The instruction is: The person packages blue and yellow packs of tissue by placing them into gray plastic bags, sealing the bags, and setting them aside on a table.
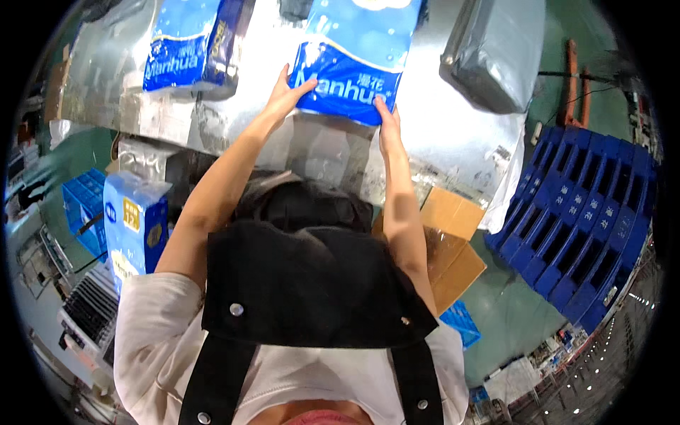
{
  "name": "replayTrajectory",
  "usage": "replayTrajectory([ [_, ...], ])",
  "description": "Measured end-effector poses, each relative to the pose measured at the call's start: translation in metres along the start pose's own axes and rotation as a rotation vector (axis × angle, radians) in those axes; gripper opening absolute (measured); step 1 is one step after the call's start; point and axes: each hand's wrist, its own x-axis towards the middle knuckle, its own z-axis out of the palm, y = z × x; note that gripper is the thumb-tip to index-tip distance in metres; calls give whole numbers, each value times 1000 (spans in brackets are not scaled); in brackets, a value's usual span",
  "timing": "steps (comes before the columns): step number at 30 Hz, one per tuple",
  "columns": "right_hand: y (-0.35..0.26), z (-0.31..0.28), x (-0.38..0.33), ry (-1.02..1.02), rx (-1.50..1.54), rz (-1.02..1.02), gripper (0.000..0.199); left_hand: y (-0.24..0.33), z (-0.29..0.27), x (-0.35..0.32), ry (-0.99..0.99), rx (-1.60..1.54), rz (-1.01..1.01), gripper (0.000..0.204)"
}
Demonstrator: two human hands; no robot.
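A large blue plastic-wrapped pack [354, 53], light blue above and darker blue along its near end, lies over the metal table in front of me. My left hand [283, 98] grips its near left corner, thumb on the upper face and a finger along the side. At the near right corner my right hand [387, 120] has its thumb on the wrap, and its other fingers are mostly hidden. Both hands are closed on the pack. A similar blue pack [180, 46] rests to the left, and a grey wrapped parcel [496, 53] sits to the right.
The shiny metal table [446, 138] ends just before my body. Below its edge are an open cardboard box [453, 265] on the right and another blue pack [134, 227] on the left. Dark blue plastic pallets [577, 219] and a blue crate [85, 205] stand on the green floor.
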Motion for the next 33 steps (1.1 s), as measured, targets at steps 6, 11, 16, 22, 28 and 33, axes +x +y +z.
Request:
replayTrajectory([
  [6, -6, 27, -27, 220, -18, 38, 57, -2, -1, -24, -10, -153, -111, 52],
  [11, -15, -20, -59, 117, -356, 396, 59, -2, -50, -45, -418, 12, -64, 55],
  [16, -125, -99, 60, -366, -1189, 275, 49, 61, -88, 85, -704, 4, -191, 30],
  [22, -222, 54, 335, 188, -1438, -1038, 47, 155, 10, 344, 57, 173, 54, 78],
  [28, -202, 118, 392, 70, -1652, -655, 49, 169, 54, 438, 374, 562, 207, 57],
  [33, -240, 109, 332, 155, -1477, -869, 40, 144, 50, 384, 116, 628, 305, 72],
])
